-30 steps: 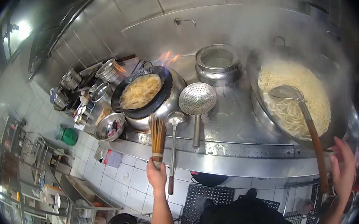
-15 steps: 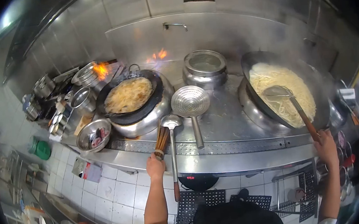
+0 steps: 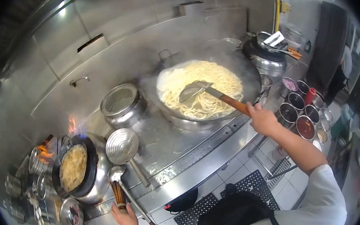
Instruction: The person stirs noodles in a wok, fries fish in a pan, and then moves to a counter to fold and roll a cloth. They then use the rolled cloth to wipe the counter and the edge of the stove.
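In the head view, my right hand (image 3: 262,119) is wrapped round the wooden handle of a strainer (image 3: 195,90). The strainer's wire head rests among pale noodles (image 3: 217,76) in a large steaming wok (image 3: 253,81). My left hand (image 3: 125,219) is at the butt of a bamboo wok brush (image 3: 118,194) on the stove's front edge, thumb and fingers spread apart on either side of it. Beside the brush lies a long-handled ladle (image 3: 129,194), its handle end jutting past the edge. A perforated skimmer (image 3: 122,146) lies just behind.
At left, a smaller wok (image 3: 90,164) holds frothy frying food, with flames behind it. A lidded steel pot (image 3: 121,105) stands between the woks. Several seasoning containers (image 3: 305,127) stand at right. Below is a black perforated mat (image 3: 196,213). Someone in dark clothing (image 3: 337,80) is at far right.
My view has swung right toward the noodle wok. My left hand has loosened from the bamboo brush, its fingers now spread. My right hand still grips the strainer, which stays in the noodles.
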`<state>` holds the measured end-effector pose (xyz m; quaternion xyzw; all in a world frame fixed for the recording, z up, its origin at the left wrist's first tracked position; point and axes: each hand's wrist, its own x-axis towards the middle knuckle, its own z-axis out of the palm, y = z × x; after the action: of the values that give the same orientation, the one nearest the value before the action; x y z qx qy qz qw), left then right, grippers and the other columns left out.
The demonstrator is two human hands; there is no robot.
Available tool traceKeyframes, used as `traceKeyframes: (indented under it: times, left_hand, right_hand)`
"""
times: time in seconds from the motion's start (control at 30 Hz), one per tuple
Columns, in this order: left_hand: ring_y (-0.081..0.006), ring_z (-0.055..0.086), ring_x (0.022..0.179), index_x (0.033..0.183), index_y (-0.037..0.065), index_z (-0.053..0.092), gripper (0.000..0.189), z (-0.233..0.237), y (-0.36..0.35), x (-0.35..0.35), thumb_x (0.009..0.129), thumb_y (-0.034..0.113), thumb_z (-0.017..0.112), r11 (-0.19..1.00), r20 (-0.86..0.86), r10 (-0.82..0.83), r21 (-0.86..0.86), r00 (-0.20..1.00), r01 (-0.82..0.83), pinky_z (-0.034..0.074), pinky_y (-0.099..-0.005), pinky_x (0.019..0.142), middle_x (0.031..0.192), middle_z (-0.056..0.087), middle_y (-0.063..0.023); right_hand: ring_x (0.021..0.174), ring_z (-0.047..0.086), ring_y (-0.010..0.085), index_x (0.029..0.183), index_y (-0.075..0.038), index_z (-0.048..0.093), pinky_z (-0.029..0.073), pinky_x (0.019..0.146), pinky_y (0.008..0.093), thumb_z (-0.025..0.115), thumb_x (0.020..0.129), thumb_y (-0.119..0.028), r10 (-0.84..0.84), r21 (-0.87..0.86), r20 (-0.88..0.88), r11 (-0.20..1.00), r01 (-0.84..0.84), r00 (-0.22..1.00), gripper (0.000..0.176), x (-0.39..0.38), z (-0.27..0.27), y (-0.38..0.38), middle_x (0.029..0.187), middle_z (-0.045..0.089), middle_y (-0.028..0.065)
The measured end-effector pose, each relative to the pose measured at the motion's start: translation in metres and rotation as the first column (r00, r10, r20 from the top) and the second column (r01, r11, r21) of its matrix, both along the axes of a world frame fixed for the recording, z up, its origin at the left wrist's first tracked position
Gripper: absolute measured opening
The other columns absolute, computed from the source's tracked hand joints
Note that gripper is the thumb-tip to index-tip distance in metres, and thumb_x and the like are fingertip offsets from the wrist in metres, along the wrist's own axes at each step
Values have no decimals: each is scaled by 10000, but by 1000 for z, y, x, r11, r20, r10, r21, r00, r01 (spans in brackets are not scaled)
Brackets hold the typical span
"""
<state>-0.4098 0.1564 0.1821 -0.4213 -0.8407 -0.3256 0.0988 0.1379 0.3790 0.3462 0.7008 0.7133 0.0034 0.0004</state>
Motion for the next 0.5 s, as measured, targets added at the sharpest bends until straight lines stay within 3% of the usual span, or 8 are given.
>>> traceKeyframes:
  times: [0.1, 0.2, 0.3, 0.33, 0.43, 0.5]
  left_hand:
    - [-453, 521, 1205, 1395, -17, 486, 604, 53, 24, 72, 857, 131, 717, 966, -13, -195, 172, 981, 194, 417, -469, 1035, 1310, 538, -265]
    - [-391, 591, 1142, 1331, -15, 555, 517, 97, 40, 151, 859, 118, 720, 913, -48, -324, 245, 945, 325, 460, -438, 992, 1216, 607, -237]
    - [-342, 547, 1201, 1362, 24, 529, 561, 95, 37, 195, 834, 43, 718, 930, 155, -346, 188, 925, 316, 459, -442, 955, 1274, 562, -193]
    - [-328, 561, 1167, 1366, 45, 531, 565, 87, 36, 203, 833, 41, 718, 936, 117, -329, 170, 937, 307, 486, -433, 908, 1282, 564, -174]
    - [-320, 568, 1132, 1369, 45, 526, 571, 81, 38, 229, 832, 45, 720, 964, 260, -264, 93, 929, 248, 485, -424, 907, 1291, 562, -166]
    - [-299, 570, 1119, 1371, 47, 526, 576, 69, 30, 233, 828, 47, 717, 974, 258, -227, 60, 939, 219, 479, -413, 906, 1288, 559, -161]
  right_hand:
    - [1023, 648, 435, 1451, -50, 381, 526, 882, 496, 554, 885, -106, 64, -88, -2, 994, -64, 998, 595, 4, 20, 10, 1217, 583, 262]
    - [993, 658, 442, 1434, -51, 422, 522, 893, 490, 519, 857, -56, 162, -39, -40, 986, -164, 986, 585, 39, 71, 26, 1174, 618, 270]
    - [1005, 663, 431, 1395, -46, 476, 513, 908, 493, 508, 817, -42, 235, 12, -143, 972, -236, 961, 578, 92, 102, 48, 1138, 658, 273]
    - [1040, 650, 433, 1395, -41, 470, 501, 919, 504, 518, 819, -64, 207, -50, -197, 974, -221, 958, 578, 104, 115, 60, 1139, 665, 274]
    - [1051, 633, 450, 1360, -30, 484, 497, 907, 504, 524, 836, -80, 63, -62, -199, 995, -77, 978, 528, 122, 129, 103, 1083, 674, 279]
    - [964, 668, 421, 1319, -23, 498, 517, 851, 489, 520, 845, -83, 12, -117, -292, 992, -48, 956, 478, 142, 122, 150, 1030, 678, 273]
